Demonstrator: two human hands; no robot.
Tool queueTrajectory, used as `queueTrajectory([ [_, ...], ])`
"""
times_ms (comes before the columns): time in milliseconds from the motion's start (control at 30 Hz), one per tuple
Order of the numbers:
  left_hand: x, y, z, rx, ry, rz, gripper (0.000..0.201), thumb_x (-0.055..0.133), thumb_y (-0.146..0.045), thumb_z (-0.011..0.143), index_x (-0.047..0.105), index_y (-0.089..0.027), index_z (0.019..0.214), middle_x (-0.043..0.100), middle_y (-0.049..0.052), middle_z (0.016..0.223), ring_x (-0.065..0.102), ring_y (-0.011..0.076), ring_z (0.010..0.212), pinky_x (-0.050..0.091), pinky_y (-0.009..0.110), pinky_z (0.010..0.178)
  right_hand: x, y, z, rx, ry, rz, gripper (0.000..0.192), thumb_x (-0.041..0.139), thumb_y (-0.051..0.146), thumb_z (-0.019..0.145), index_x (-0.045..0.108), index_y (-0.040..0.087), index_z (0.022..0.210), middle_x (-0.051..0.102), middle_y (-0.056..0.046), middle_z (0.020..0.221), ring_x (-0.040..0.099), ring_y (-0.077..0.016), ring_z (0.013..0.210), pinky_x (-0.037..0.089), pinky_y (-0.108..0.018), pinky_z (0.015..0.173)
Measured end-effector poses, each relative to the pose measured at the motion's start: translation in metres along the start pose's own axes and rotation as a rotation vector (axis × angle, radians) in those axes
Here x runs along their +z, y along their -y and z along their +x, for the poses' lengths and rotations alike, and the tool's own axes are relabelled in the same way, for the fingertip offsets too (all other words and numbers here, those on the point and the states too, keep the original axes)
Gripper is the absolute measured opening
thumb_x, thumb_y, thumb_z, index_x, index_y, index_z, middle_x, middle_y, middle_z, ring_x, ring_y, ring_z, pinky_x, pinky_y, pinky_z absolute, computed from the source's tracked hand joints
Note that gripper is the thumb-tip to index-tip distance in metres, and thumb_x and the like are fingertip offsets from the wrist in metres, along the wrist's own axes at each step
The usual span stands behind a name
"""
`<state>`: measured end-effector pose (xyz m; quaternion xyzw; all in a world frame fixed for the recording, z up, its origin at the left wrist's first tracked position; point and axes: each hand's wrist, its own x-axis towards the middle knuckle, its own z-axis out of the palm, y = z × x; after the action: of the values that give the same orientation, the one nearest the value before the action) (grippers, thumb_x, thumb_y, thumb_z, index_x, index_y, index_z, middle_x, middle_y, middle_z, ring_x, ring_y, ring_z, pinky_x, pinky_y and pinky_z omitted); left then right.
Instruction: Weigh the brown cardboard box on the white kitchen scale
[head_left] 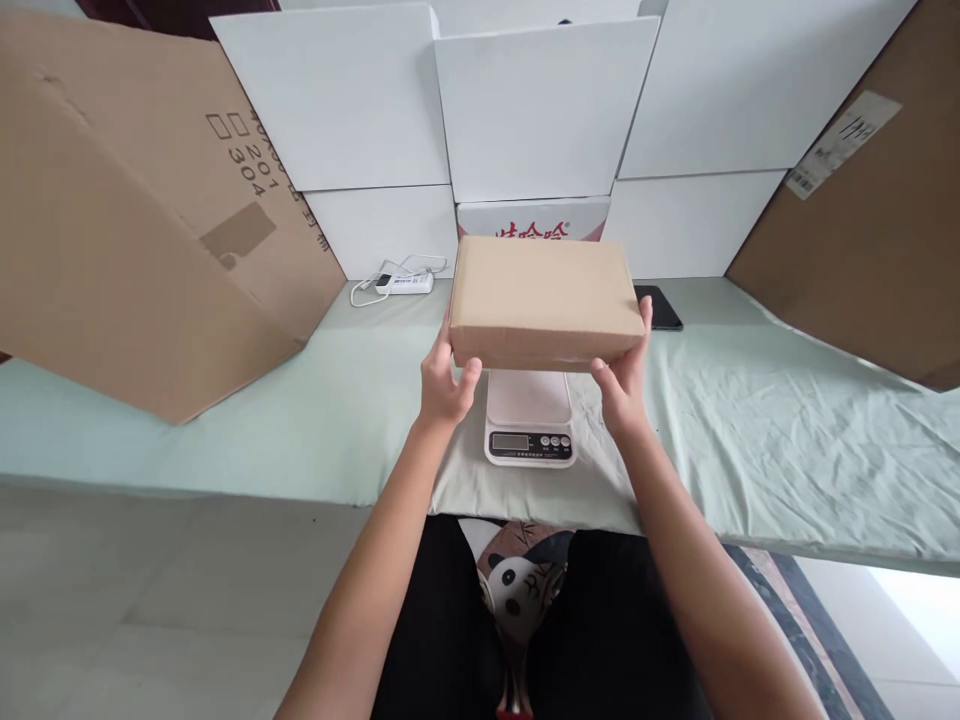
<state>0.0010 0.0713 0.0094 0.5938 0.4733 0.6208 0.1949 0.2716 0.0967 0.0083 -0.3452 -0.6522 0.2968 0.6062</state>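
At frame centre, 1 closed brown carton (546, 300) is gripped at its 2 ends by the left hand (444, 385) and right hand (626, 378), apparently mid-weighing just above 1 white scale (529, 418), so a level lowering onto its platform seems called for.

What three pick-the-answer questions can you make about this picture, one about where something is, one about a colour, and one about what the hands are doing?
1. Where is the scale?
A. under the brown box
B. on the floor
C. inside a white carton

2. What colour is the table cloth?
A. red
B. pale green
C. black

3. How is the brown box held?
A. by one hand only
B. by no hands
C. by the left hand and right hand, one at each end

Answers: 1 A, the scale sits on the table below the box. 2 B, the cloth looks pale green. 3 C, fingers grip both ends.
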Motion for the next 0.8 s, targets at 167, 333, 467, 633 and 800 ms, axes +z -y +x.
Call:
queueTrajectory([
  [167,0.003,-0.002,-0.053,-0.037,-0.025,-0.026,0.090,0.048,-0.094,0.094,0.072,-0.025,0.145,0.081,0.018,0.136,0.068,0.0420,0.145,0.056,0.049,0.120,-0.005,0.001,-0.047,0.071,-0.070,-0.037,0.105,0.068,0.073,0.097,0.013,0.045,0.182,0.012,0.007,0.196,0.015,-0.0301,0.184,0.015,-0.058,0.153],
  [333,0.010,0.005,-0.058,-0.015,-0.077,0.042,0.083,0.043,-0.088,0.100,0.070,-0.022,0.143,0.082,0.017,0.131,0.078,0.0371,0.119,0.060,0.046,0.104,0.001,-0.002,-0.056,0.086,-0.099,-0.062,0.109,0.071,0.075,0.094,0.016,0.043,0.182,0.018,0.001,0.195,0.019,-0.0347,0.183,0.018,-0.062,0.152],
  [467,0.010,0.009,-0.052,-0.007,-0.073,0.071,0.087,0.041,-0.088,0.100,0.071,-0.017,0.141,0.083,0.020,0.130,0.078,0.0375,0.117,0.061,0.047,0.098,0.000,-0.005,-0.052,0.075,-0.047,-0.096,0.112,0.073,0.073,0.095,0.014,0.037,0.183,0.020,-0.007,0.195,0.022,-0.0364,0.182,0.022,-0.062,0.150],
  [633,0.010,0.012,-0.052,0.002,-0.092,0.081,0.085,0.040,-0.085,0.102,0.071,-0.016,0.142,0.084,0.020,0.127,0.078,0.0367,0.117,0.062,0.046,0.097,-0.002,-0.013,-0.050,0.056,-0.008,-0.156,0.113,0.069,0.073,0.098,0.009,0.031,0.184,0.019,-0.011,0.195,0.023,-0.0343,0.182,0.021,-0.059,0.150],
  [800,0.011,0.015,-0.052,0.018,-0.105,0.089,0.084,0.039,-0.083,0.104,0.071,-0.017,0.143,0.083,0.020,0.128,0.077,0.0366,0.119,0.061,0.047,0.100,-0.003,-0.023,-0.048,0.056,-0.003,-0.174,0.117,0.068,0.076,0.097,0.008,0.027,0.183,0.018,-0.016,0.194,0.022,-0.0349,0.182,0.022,-0.059,0.149],
])
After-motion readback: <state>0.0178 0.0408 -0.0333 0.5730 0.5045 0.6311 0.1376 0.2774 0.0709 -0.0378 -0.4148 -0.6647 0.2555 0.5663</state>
